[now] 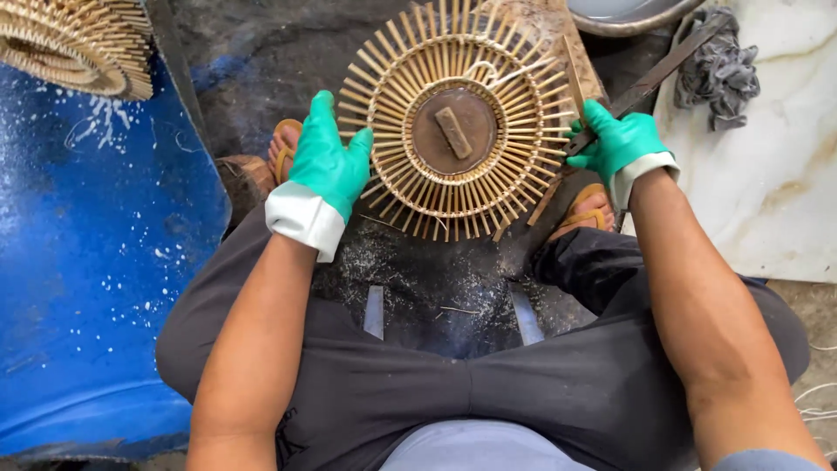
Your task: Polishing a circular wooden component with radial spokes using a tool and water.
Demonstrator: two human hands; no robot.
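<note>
Your left hand [327, 161], in a green glove with a white cuff, is clamped on the left rim of the round bamboo frame [458, 122], thumb pressed in among the radiating splints and fingers curled over the outer edge. Your right hand [621, 144], gloved the same way, is closed around the handle of a long dark blade [656, 74], which runs up and away to the right, while the hand itself sits against the frame's right edge. The frame lies flat between your hands on a wooden block [571, 52], its dark round hub [453, 131] in the middle with a small wooden bar across it. Below it the ground [436, 288] is dark and dusted with pale shavings, and your sandalled feet [283, 148] flank the frame on either side. Your knees in dark trousers spread wide at the bottom of the view. To your left a blue drum [96, 262], flecked with white, crowds close against your left leg, and another finished bamboo frame [78, 44] rests on its top. To your right a pale stone slab [776, 174] carries a crumpled grey rag [719, 70], and the rim of a grey basin [628, 13] shows at the upper edge. The only open ground is the dark strip beyond your left hand, between drum and frame
</note>
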